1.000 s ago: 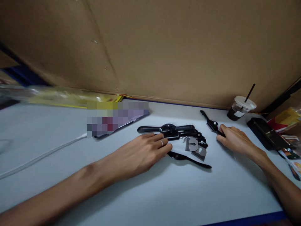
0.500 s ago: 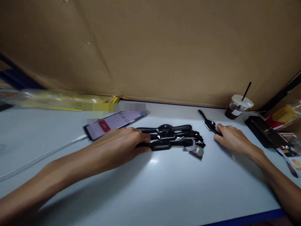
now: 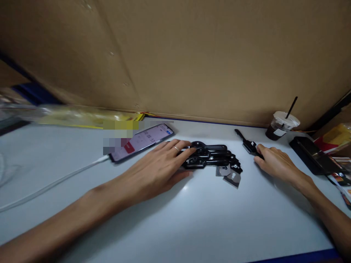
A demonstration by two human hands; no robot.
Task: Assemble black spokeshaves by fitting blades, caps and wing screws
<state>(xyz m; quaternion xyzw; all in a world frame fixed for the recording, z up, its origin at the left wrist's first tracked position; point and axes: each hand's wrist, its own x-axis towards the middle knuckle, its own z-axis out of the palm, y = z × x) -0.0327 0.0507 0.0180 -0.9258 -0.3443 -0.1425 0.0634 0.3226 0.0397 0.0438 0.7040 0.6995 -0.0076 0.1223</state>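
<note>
Several black spokeshaves (image 3: 195,163) lie side by side in the middle of the white table. My left hand (image 3: 164,160) rests over their left handle ends, its fingers stretched out and apart, hiding those ends. At the right ends of the row are two grey metal blades (image 3: 233,178) and some small black metal parts (image 3: 236,166). Farther right, my right hand (image 3: 275,160) is closed round the near handle of another spokeshave (image 3: 249,147), which points away from me at a slant.
A phone (image 3: 149,138) with a white cable (image 3: 60,180) lies left of the row. At the back right stands a plastic cup (image 3: 280,128) with a straw, beside a black box (image 3: 307,153). Yellow plastic packaging (image 3: 79,117) runs along the brown back panel (image 3: 192,62).
The left hand has let go of the nearest spokeshave, which now lies flat with the others, and its fingers have spread. My right hand still holds its spokeshave. The view has shifted slightly.
</note>
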